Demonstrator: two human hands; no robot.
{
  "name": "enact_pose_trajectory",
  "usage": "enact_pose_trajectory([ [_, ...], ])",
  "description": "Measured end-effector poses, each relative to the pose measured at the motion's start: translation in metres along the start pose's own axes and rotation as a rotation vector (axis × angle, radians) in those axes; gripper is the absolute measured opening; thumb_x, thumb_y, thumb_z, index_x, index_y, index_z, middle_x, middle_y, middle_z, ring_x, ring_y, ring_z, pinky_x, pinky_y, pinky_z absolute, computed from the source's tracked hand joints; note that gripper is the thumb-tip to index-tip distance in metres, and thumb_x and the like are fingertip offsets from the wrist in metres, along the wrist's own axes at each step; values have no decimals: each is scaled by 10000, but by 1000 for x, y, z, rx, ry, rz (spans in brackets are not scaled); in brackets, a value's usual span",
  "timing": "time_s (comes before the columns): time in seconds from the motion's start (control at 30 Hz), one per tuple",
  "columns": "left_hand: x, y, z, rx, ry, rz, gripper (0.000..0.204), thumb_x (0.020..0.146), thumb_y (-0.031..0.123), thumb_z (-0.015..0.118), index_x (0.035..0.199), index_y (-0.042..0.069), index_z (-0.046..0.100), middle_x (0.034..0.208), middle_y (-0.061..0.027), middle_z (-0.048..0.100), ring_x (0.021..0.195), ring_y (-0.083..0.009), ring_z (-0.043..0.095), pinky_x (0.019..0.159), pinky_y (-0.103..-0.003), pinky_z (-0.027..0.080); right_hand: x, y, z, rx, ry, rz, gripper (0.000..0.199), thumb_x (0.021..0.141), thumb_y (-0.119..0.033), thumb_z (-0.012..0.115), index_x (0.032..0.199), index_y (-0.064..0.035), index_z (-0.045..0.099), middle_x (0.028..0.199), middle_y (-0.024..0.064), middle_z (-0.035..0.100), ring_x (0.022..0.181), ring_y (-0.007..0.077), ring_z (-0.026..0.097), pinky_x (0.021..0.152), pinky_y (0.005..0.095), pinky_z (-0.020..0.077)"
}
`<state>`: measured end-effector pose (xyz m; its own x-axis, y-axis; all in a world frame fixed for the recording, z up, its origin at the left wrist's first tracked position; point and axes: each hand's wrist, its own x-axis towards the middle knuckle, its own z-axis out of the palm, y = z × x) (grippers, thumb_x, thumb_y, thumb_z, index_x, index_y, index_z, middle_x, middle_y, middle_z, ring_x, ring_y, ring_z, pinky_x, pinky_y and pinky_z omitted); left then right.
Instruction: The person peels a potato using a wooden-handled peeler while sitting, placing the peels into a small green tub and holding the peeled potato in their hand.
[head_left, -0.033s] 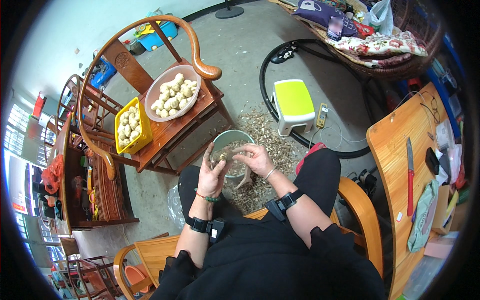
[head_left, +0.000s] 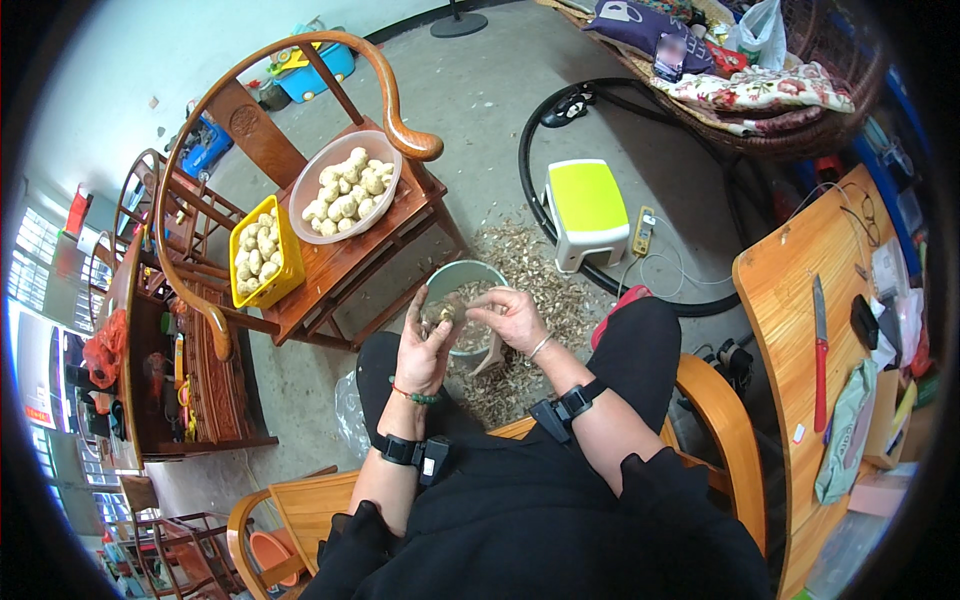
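My left hand (head_left: 422,352) holds a small, round, brownish tuber (head_left: 449,310) between thumb and fingers, over a pale green bucket (head_left: 470,269). From the other side, my right hand (head_left: 514,320) reaches in with its fingertips pinched at the tuber's right side. Whether a tool or a bit of skin sits in that pinch is too small to tell. Below the hands, the bucket is partly hidden. Around it the floor is strewn with brown and pale peelings (head_left: 525,290).
Pale, peeled tubers fill a translucent bowl (head_left: 393,195) and a yellow basket (head_left: 285,290) on a wooden armchair (head_left: 335,268) at left. Right of the bucket stands a green-topped stool (head_left: 588,200) beside a black hose (head_left: 527,170). A red-handled knife (head_left: 821,370) lies on the wooden table (head_left: 775,300).
My right fingertips have shifted very slightly at the tuber. Everything else stays where it was.
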<state>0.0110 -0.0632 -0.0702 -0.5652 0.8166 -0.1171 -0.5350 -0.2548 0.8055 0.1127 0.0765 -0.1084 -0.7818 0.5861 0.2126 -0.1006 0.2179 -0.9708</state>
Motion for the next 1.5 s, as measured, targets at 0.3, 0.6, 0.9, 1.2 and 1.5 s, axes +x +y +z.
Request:
enact_pose_trajectory([
  [0.3, 0, -3, 5, 355, -49, 32, 724, 796, -78, 561, 1403, 48, 187, 1244, -172, 484, 1128, -214, 494, 962, -326, 401, -1, -7, 3, 215, 117, 100, 122, 776, -123, 692, 850, -27, 679, 743, 17, 633, 632, 53, 529, 561, 221, 430],
  [0.6, -1, -8, 1, 407, -57, -37, 731, 804, -65, 568, 1414, 64, 186, 1225, -136, 501, 1091, -181, 500, 930, -299, 410, 0, -4, 3, 150, -15, 73, 116, 785, -118, 672, 808, -5, 659, 692, 26, 640, 587, 66, 550, 536, 238, 446],
  [0.9, 0, -4, 5, 365, -41, -12, 667, 832, -59, 526, 1405, 65, 207, 1174, -122, 522, 1039, -171, 522, 897, -291, 431, 6, 5, -5, 88, 220, 149, 164, 795, -171, 650, 803, -8, 635, 678, 62, 640, 604, 96, 575, 562, 265, 465],
  [1.2, 3, 0, -9, -34, 68, -112, 441, 911, 111, 489, 1312, 7, 340, 1167, -113, 531, 1055, -221, 537, 886, -357, 458, 0, -5, 0, 18, -70, -30, 246, 707, -173, 747, 891, -25, 679, 843, 103, 653, 716, 151, 607, 631, 267, 480],
  [1.5, 3, 5, 0, 87, 141, -167, 403, 923, 155, 480, 1296, 43, 381, 1157, -90, 536, 1053, -210, 530, 853, -389, 476, 0, -6, 0, -127, -102, -59, 134, 724, -127, 702, 797, -23, 659, 746, 106, 629, 674, 206, 610, 610, 312, 473],
])
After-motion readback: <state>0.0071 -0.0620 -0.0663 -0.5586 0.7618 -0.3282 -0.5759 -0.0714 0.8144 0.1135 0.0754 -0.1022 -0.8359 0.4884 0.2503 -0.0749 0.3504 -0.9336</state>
